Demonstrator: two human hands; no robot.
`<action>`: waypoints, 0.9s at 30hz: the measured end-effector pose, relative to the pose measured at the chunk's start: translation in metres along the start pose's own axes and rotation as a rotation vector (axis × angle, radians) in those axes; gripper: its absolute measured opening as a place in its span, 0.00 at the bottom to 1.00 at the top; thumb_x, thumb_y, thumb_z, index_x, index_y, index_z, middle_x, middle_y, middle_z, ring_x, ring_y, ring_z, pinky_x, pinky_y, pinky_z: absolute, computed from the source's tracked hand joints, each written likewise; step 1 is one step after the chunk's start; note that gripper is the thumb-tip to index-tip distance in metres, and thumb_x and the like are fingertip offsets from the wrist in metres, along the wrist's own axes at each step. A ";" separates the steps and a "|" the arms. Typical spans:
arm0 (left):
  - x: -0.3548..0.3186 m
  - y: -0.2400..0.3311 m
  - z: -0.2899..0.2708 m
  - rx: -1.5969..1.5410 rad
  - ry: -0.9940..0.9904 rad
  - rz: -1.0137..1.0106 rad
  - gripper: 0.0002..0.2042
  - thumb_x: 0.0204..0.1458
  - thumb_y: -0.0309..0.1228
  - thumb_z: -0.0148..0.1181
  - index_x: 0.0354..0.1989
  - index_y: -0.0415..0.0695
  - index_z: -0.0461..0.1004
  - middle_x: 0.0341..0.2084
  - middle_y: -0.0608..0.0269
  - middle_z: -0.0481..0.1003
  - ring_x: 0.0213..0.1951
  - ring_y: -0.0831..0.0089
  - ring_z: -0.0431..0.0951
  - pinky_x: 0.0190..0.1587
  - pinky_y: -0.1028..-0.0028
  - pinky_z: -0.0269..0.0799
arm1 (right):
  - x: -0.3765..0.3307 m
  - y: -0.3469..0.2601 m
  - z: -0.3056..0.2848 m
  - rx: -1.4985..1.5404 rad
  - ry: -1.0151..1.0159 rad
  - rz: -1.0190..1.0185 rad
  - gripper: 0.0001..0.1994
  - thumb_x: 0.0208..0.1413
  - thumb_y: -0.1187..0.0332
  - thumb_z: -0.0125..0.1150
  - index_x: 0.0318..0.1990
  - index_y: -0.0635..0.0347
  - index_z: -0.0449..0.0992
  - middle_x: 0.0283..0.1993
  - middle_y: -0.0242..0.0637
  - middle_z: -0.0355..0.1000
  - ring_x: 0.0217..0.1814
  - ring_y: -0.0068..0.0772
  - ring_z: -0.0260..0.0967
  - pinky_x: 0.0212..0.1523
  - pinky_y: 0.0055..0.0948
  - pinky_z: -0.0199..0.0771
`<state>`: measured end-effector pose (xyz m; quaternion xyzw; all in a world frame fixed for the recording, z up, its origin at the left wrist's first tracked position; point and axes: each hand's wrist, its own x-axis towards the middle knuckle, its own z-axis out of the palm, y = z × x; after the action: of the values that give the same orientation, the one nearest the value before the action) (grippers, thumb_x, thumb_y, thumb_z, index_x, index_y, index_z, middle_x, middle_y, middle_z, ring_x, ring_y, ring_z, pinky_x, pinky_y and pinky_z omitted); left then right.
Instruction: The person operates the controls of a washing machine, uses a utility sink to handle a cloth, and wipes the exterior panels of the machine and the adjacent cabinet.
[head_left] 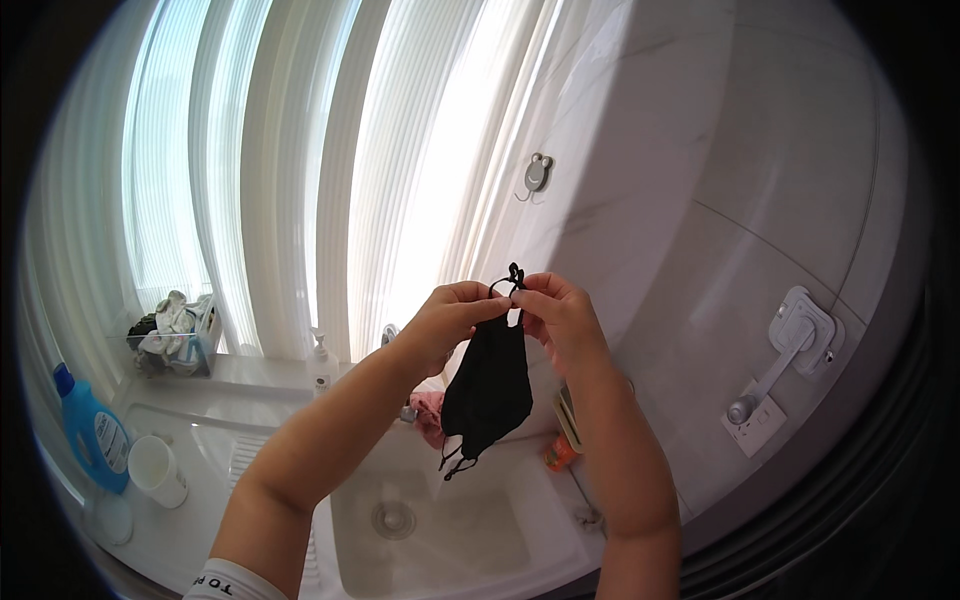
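A black cloth face mask hangs lengthwise above the sink, dangling from one ear loop. My left hand pinches that loop between thumb and fingers at the mask's upper end. Right beside it, my right hand pinches the same loop, its thumb close to the left one. The knotted tip of the loop sticks up above both hands. At the bottom, the other ear loop swings free over the basin. Part of a pink cloth shows behind the mask, near the tap.
On the counter at left stand a blue detergent bottle, a white cup and a clear bin of cloths. A pump bottle is at the back by the curtains. An orange container sits right of the sink.
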<state>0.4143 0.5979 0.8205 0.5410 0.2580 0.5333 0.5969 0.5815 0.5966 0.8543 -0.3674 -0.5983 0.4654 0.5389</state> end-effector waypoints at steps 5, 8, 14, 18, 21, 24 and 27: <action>0.030 0.014 -0.007 -0.070 0.115 -0.022 0.07 0.52 0.32 0.56 0.35 0.43 0.73 0.29 0.65 0.76 0.33 0.76 0.74 0.43 0.69 0.65 | 0.019 -0.023 -0.003 -0.241 0.010 -0.055 0.14 0.45 0.75 0.63 0.41 0.63 0.71 0.28 0.32 0.71 0.24 0.18 0.62 0.26 0.19 0.63; 0.061 0.028 -0.021 -0.243 0.046 0.125 0.04 0.51 0.27 0.57 0.32 0.42 0.71 0.28 0.62 0.76 0.32 0.73 0.76 0.39 0.68 0.70 | 0.040 -0.038 0.003 -0.381 0.100 -0.185 0.15 0.44 0.76 0.63 0.42 0.63 0.70 0.27 0.33 0.71 0.22 0.18 0.61 0.24 0.19 0.61; 0.133 0.042 -0.041 -0.171 0.040 0.260 0.09 0.49 0.28 0.64 0.36 0.50 0.71 0.30 0.68 0.76 0.35 0.77 0.74 0.41 0.69 0.68 | 0.101 -0.052 0.010 -1.359 0.456 -0.836 0.03 0.49 0.70 0.59 0.29 0.57 0.77 0.28 0.39 0.76 0.31 0.41 0.76 0.32 0.37 0.75; 0.173 0.033 -0.043 -0.191 0.195 0.233 0.10 0.47 0.30 0.66 0.36 0.49 0.72 0.27 0.71 0.74 0.31 0.79 0.69 0.41 0.70 0.63 | 0.136 -0.042 0.017 -1.755 0.472 -0.844 0.03 0.47 0.72 0.58 0.26 0.56 0.78 0.25 0.38 0.74 0.30 0.38 0.76 0.30 0.33 0.76; 0.196 0.028 -0.038 -0.037 0.284 0.294 0.09 0.46 0.31 0.67 0.34 0.48 0.75 0.27 0.71 0.74 0.32 0.79 0.70 0.41 0.71 0.62 | 0.154 -0.040 0.017 -1.879 0.448 -0.826 0.04 0.47 0.72 0.58 0.25 0.56 0.78 0.26 0.36 0.74 0.32 0.34 0.76 0.29 0.30 0.77; 0.206 0.020 -0.039 0.133 0.341 0.282 0.08 0.43 0.28 0.66 0.31 0.40 0.76 0.25 0.64 0.76 0.27 0.77 0.73 0.31 0.75 0.68 | 0.163 -0.022 0.018 -1.979 0.448 -0.971 0.04 0.47 0.71 0.59 0.26 0.55 0.79 0.28 0.32 0.73 0.34 0.30 0.75 0.28 0.28 0.78; 0.211 0.002 -0.047 0.364 0.315 0.261 0.09 0.40 0.30 0.66 0.28 0.39 0.78 0.25 0.61 0.77 0.26 0.76 0.74 0.28 0.74 0.71 | 0.162 -0.001 0.023 -2.110 0.420 -0.779 0.03 0.48 0.71 0.59 0.26 0.56 0.78 0.32 0.33 0.72 0.36 0.31 0.74 0.30 0.27 0.78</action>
<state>0.4347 0.8088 0.8655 0.5784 0.3673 0.6282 0.3686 0.5345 0.7448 0.9042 -0.4968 -0.6623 -0.5379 0.1589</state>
